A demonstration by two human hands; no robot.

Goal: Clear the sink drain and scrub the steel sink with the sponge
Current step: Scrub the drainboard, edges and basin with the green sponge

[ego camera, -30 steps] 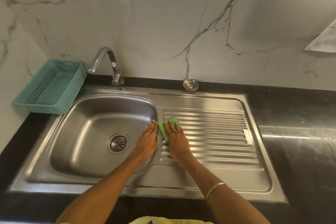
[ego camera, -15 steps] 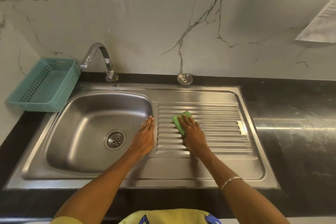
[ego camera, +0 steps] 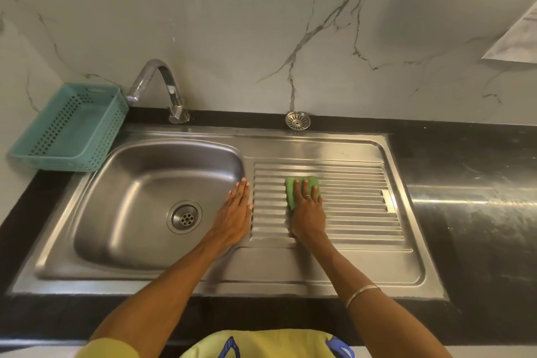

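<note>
The right hand [ego camera: 308, 212] pressed the green sponge [ego camera: 302, 187] flat on the ribbed drainboard of the steel sink [ego camera: 319, 270], fingers [ego camera: 305, 184] spread over it rather than curled around it; the left hand [ego camera: 235, 212] lay open and empty on the basin rim; the strainer [ego camera: 297, 120] sat on the table by the wall; the sponge could catch on the ribs and skid free, seemingly with no grip under it.
</note>
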